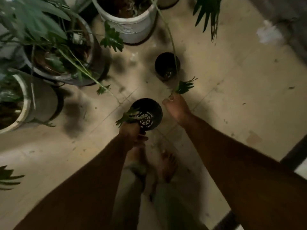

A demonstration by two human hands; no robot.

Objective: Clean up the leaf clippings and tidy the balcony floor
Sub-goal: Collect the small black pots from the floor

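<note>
Two hands reach down over a beige tiled balcony floor (232,100), seen from above and somewhat blurred. Near the middle of the floor, the left hand (131,132) has its fingers curled round the rim of a round black plastic pot with a slotted base (148,114), which is tilted so that its inside faces the camera. The same fingers hold a green lobed leaf tuft (127,117) against the rim, and a thin stem runs from it up and left towards the potted plants. Just beside it, the right hand (177,108) pinches a second green fingered leaf (184,87) between thumb and fingertips, and its long pale stem arcs away towards the far edge. Whether either stem is cut, the blur hides. Beyond the right hand a second small black pot (167,66) stands upright on the floor. A white ribbed ceramic planter (131,27) stands at the far edge, and a dark round planter full of foliage (93,63) and a grey cylindrical planter (43,103) crowd the left edge. Small dark specks of debris lie scattered across the tiles. Bare feet (167,165) stand at the near edge, between the forearms.
</note>
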